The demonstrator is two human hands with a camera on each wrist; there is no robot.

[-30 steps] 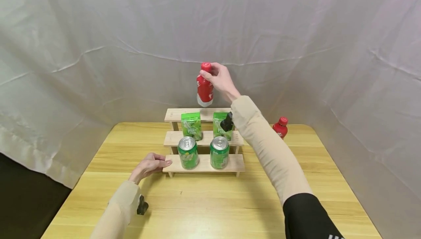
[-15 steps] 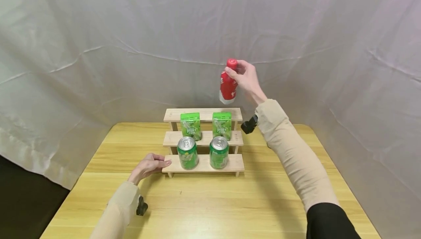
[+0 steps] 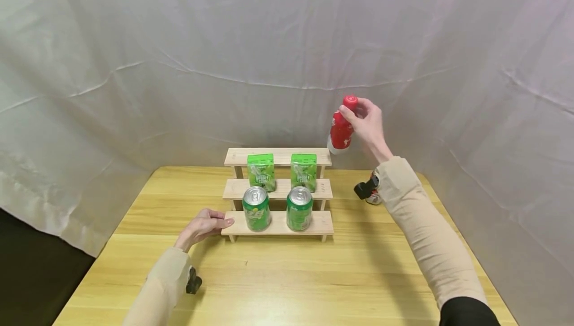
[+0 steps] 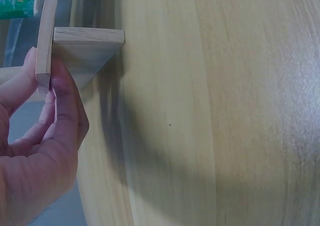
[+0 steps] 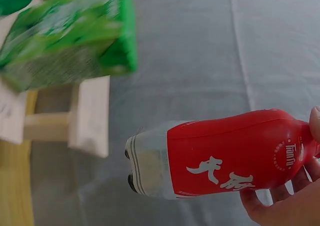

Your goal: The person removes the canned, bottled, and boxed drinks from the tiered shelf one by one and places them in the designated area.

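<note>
With my right hand (image 3: pixel 370 125) I hold a red bottle (image 3: pixel 342 130) by its neck, just under the cap. It hangs tilted in the air, right of the shelf's top board; the right wrist view shows its red label and clear base (image 5: pixel 150 161). My left hand (image 3: pixel 204 227) pinches the left end of the lowest board of a three-step wooden shelf (image 3: pixel 278 224), thumb on top and fingers underneath, as the left wrist view shows. Two green cans (image 3: pixel 256 210) (image 3: pixel 299 210) stand on the lowest step. Two green packets (image 3: pixel 261 172) (image 3: pixel 303 172) stand on the middle step.
Another bottle (image 3: pixel 374 198) stands on the table right of the shelf, mostly hidden behind my right wrist and its camera (image 3: pixel 366 188). The wooden table (image 3: pixel 278 286) is bordered by grey curtain (image 3: pixel 278 57) at the back and sides.
My right hand has carried the red bottle from above the shelf's top board to the right, and lately somewhat lower. The left hand has stayed on the board.
</note>
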